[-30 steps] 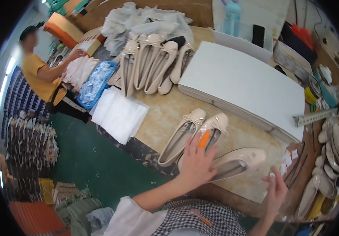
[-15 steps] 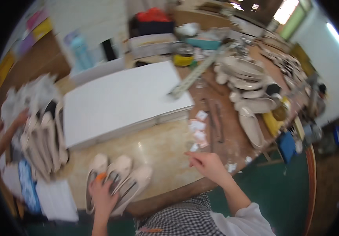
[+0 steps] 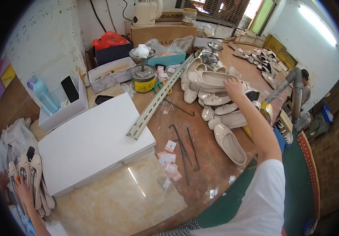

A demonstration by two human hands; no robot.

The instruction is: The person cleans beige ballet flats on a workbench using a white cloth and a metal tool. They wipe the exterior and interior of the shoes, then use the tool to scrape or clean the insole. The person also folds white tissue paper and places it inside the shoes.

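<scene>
My left hand [image 3: 23, 192], an orange cover on one finger, is at the far left with its fingers pressed into beige flat shoes [image 3: 36, 169] standing in a row. My right hand [image 3: 235, 89] reaches across to a heap of glossy beige flat shoes. Its fingers close over the edge of a flat shoe [image 3: 212, 80] at the top of the heap; the thumb is mostly hidden. A single flat shoe [image 3: 230, 144] lies at the near end of the heap. Beside my left hand, another person's hand [image 3: 3, 179] touches the same row.
A large white box [image 3: 94, 141] lies on the table, with a slotted metal bar [image 3: 159, 96] across its corner. Small printed tags [image 3: 168, 159] and thin metal rods [image 3: 184, 147] lie nearby. Behind stand a tin can [image 3: 143, 80] and an open box [image 3: 111, 74]. A metal pipe [image 3: 296, 92] rises at right.
My left hand has moved from the table's front to the far-left row, and the shoes it held are gone from the front. My right hand has moved up onto the heap. The view has shifted right.
</scene>
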